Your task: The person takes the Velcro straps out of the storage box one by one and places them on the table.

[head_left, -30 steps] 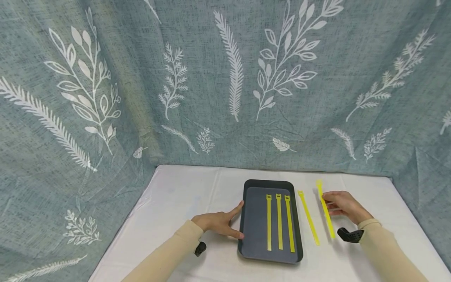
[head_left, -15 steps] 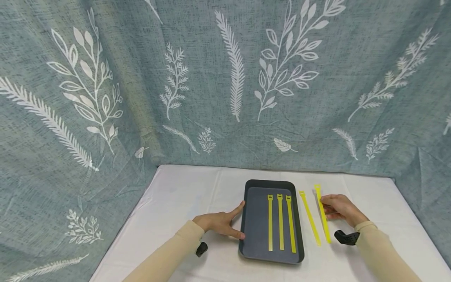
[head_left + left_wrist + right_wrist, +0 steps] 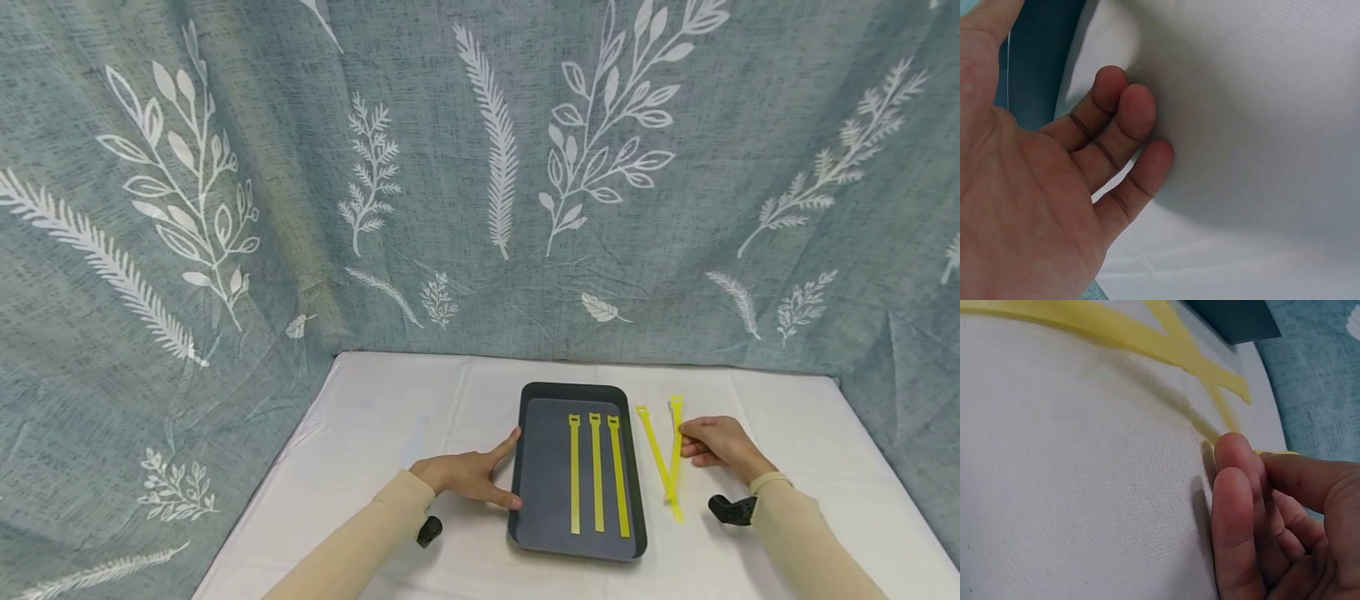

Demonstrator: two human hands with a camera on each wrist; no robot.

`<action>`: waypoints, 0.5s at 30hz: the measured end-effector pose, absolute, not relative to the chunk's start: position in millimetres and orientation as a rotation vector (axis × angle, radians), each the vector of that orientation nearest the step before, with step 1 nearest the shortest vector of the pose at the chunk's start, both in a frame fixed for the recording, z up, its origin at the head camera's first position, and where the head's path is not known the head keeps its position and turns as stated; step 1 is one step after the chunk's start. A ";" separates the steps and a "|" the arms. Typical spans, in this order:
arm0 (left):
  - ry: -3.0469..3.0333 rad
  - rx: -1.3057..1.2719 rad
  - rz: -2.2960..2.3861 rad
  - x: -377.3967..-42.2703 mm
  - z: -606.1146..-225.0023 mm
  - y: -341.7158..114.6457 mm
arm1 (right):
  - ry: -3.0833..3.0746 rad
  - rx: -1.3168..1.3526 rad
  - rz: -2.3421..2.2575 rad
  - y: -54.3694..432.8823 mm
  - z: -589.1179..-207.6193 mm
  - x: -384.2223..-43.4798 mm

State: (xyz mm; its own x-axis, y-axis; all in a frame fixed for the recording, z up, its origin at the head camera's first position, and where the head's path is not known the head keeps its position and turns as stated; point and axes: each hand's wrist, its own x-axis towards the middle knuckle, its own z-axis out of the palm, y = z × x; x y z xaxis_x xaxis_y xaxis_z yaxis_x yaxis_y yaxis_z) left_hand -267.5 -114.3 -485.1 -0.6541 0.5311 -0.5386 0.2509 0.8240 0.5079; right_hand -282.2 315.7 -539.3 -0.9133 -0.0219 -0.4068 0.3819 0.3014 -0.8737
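My left hand (image 3: 472,477) rests at the left side of a dark grey tray (image 3: 540,475), thumb and index finger spread against its rim. The left wrist view shows the other fingers of this hand (image 3: 1054,187) loosely bent over the white cloth. Inside the tray, three yellow hook-and-loop cable ties (image 3: 597,475) lie lengthwise, slotted heads away from me. To the tray's right, my right hand (image 3: 720,442) pinches another yellow cable tie (image 3: 676,454) between thumb and index finger. Its lower end crosses over a loose yellow cable tie (image 3: 654,450) on the cloth, the two making a narrow V.
A white cloth (image 3: 375,417) covers the table. Behind it and at both sides hangs a blue-green curtain (image 3: 450,167) with white leaf prints. Black wrist-worn devices show below each hand, the right one (image 3: 731,510) close over the cloth.
The right hand has moved slightly left and lowered its cable tie. The tie's near end has swung left, from standing apart to crossing the loose one. The left hand and tray have stayed put.
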 end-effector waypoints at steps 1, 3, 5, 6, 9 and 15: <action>2.292 0.568 0.515 -267.8 -485.2 -114.5 | 2.230 0.317 -1.648 315.7 -540.1 -282.4; 2.290 0.569 0.516 -267.9 -484.9 -114.4 | 2.225 0.320 -1.650 315.4 -541.2 -282.8; 2.290 0.565 0.514 -267.8 -484.8 -114.4 | 2.221 0.320 -1.641 315.4 -541.3 -283.0; 2.289 0.563 0.513 -267.6 -484.8 -114.4 | 2.217 0.316 -1.633 315.6 -541.0 -283.2; 2.289 0.559 0.510 -267.3 -485.4 -114.4 | 2.207 0.290 -1.603 316.7 -538.7 -283.8; 2.282 0.559 0.520 -267.7 -486.6 -115.1 | 2.164 0.242 -1.587 319.8 -536.1 -289.0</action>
State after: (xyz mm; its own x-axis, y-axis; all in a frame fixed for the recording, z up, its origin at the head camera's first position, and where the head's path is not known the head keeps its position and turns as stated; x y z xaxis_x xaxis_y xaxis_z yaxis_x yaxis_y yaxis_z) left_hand -267.7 -115.1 -486.6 -0.6480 0.5286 -0.5484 0.2387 0.8246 0.5128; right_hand -289.0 319.8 -536.1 -0.8864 -0.1177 -0.4476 0.3916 0.3247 -0.8609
